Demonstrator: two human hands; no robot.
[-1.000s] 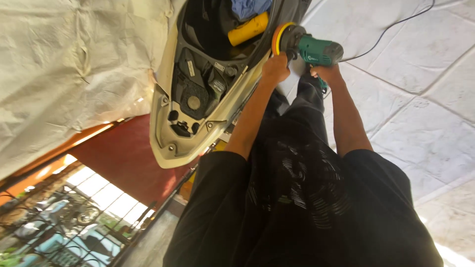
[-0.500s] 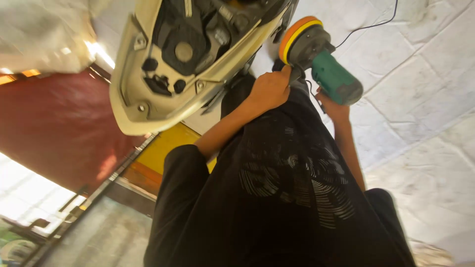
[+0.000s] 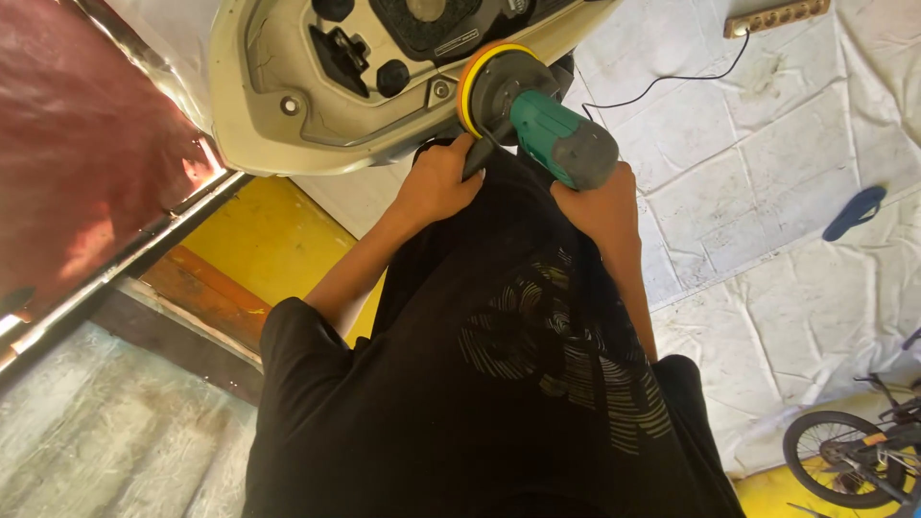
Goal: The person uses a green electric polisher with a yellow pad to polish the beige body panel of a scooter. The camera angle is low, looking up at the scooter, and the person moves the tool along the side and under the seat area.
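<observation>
Polisher (image 3: 537,125) swung leftward, hands (image 3: 436,182) perhaps gripping

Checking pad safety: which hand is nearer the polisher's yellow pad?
Left. The left hand grips the side handle just below the yellow pad; the right hand holds the green body farther back.

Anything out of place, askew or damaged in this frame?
A lone blue sandal lies on the white floor sheets, its pair not in view. The sheets are wrinkled and stained. The left hand and right hand grip the green polisher at the cream scooter panel; nothing there looks damaged.
</observation>
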